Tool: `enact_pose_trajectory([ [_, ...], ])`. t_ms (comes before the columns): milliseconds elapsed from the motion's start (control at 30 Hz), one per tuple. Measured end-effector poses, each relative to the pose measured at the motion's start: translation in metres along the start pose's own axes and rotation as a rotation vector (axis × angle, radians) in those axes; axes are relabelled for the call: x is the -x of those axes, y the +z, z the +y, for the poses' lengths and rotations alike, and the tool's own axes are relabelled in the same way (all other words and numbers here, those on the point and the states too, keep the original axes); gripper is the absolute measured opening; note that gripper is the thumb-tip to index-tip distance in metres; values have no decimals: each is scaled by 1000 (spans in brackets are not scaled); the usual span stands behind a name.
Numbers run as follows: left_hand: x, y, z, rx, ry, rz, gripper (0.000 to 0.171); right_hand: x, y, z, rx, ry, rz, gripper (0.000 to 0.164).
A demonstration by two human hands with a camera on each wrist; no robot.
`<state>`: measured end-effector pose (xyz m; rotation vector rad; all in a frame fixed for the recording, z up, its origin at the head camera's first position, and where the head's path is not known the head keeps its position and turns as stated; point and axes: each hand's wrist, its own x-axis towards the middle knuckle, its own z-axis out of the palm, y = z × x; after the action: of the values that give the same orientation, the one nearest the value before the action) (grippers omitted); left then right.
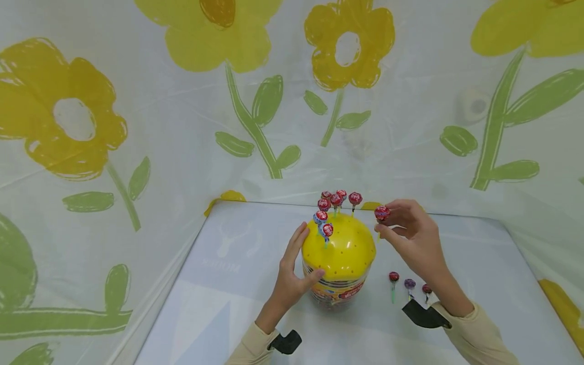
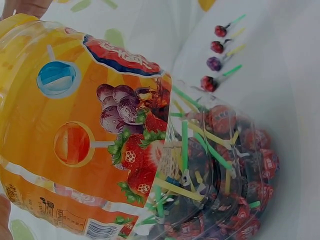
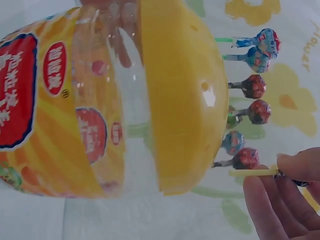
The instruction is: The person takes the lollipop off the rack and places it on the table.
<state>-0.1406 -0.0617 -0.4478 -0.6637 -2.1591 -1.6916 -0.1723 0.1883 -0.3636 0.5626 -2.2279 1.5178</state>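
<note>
A large clear jar [image 2: 75,135] with an orange fruit-print label stands on the table, full of wrapped lollipops low down. Its domed yellow lid [image 1: 347,253] is dotted with small holes, and several lollipops [image 3: 259,111] stick up from it on the far and left side. My left hand [image 1: 292,276] grips the lid's left side, thumb at the front and fingers behind. With thumb and fingers my right hand [image 1: 417,243] pinches a red-wrapped lollipop [image 1: 381,213] just right of the lid. Its yellow stick [image 3: 255,172] points toward the lid, apart from the holes.
Several loose lollipops [image 2: 214,63] lie in a row on the white table [image 1: 228,284], right of the jar and close to my right wrist. A white curtain [image 1: 182,126] printed with yellow flowers hangs behind the table and along its sides.
</note>
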Motion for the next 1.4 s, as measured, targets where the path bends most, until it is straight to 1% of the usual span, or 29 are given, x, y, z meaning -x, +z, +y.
enact_pose_trajectory([
  [167,3,4,-22,-15,6,6,74,8,-8,6,-25,19,-8,47],
  [300,4,4,-29,-17,12,1,74,16,-13,12,3,57,-10,47],
  [433,4,3,-30,-11,14,-3,74,24,-19,17,13,97,-8,48],
  [633,4,4,-29,-20,7,-2,74,34,-28,24,27,125,-22,47],
  [833,4,4,-30,-16,7,-3,75,47,-35,34,84,188,-37,43],
  [900,4,4,-30,-14,7,-5,75,52,-38,38,111,210,-37,43],
  [1067,4,4,-31,-17,6,-8,76,63,-47,51,139,266,-38,45],
  [1200,4,4,-31,-19,11,-7,76,73,-56,62,140,290,-28,45],
  [1400,4,3,-30,-16,3,-7,76,90,-72,77,206,333,-23,42],
])
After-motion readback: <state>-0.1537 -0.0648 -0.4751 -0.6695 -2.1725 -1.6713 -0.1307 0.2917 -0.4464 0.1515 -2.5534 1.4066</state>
